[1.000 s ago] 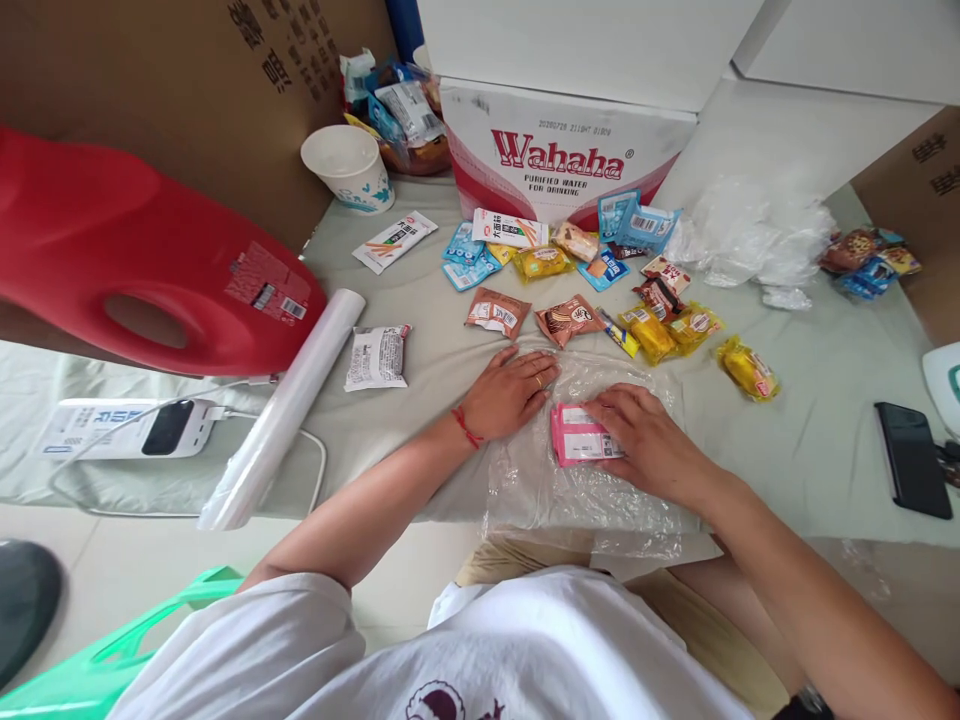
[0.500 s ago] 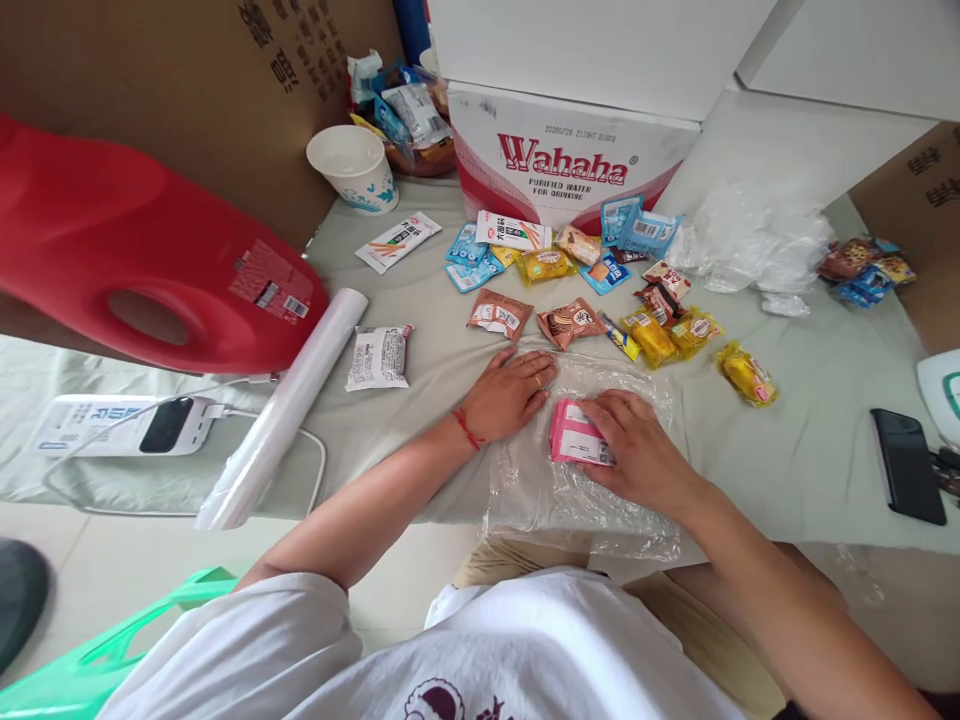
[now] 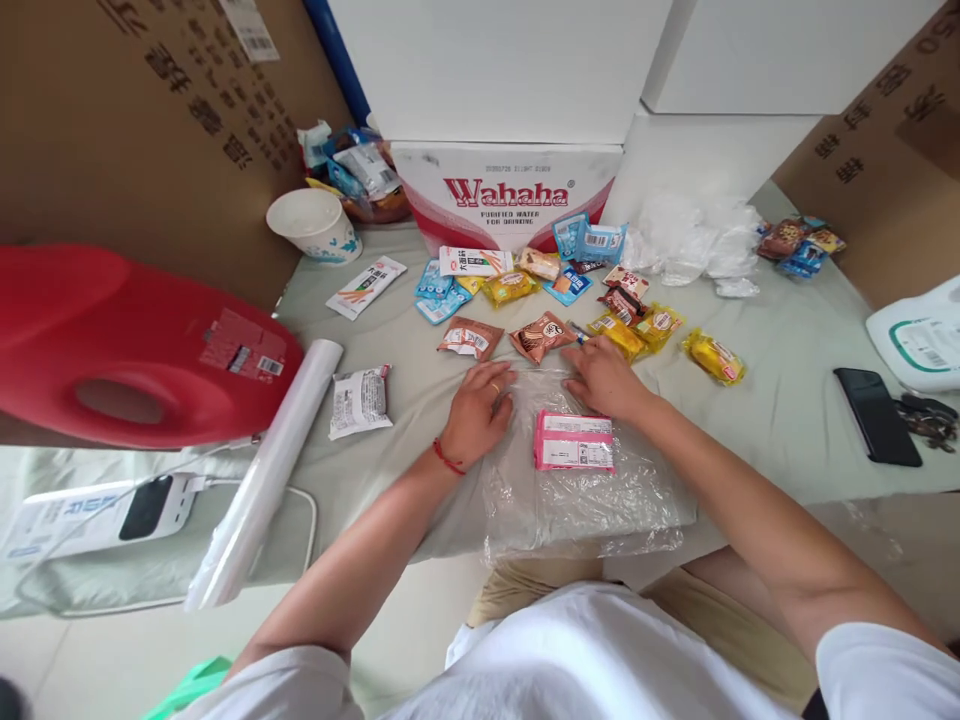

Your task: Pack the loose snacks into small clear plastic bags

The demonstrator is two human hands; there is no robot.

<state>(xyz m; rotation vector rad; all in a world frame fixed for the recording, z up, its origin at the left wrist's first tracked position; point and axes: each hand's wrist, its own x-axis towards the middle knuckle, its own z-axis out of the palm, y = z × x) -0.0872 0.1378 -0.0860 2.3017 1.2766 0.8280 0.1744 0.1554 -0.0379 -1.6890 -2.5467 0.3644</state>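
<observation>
A pink snack packet (image 3: 574, 441) lies flat on a clear plastic bag (image 3: 592, 505) spread over the table's near edge. My left hand (image 3: 475, 410) rests palm down on the bag's left edge, fingers loosely spread, holding nothing. My right hand (image 3: 606, 376) is off the packet, at the bag's far edge, its bent fingertips close to a small yellow and blue packet (image 3: 579, 334); nothing shows in its grip. Two brown snack packets (image 3: 541, 335) lie just beyond both hands.
Several more snack packets (image 3: 652, 325) are scattered behind. A Wahaha water carton (image 3: 510, 195), paper cup (image 3: 313, 225), red jug (image 3: 127, 345), plastic-film roll (image 3: 266, 480), white packet (image 3: 360, 400), power bank (image 3: 112, 510), crumpled bags (image 3: 686, 240) and a phone (image 3: 876, 415) surround them.
My right hand let go of the pink packet and moved forward to the bag's far edge. The camera tilted up. My left hand barely shifted.
</observation>
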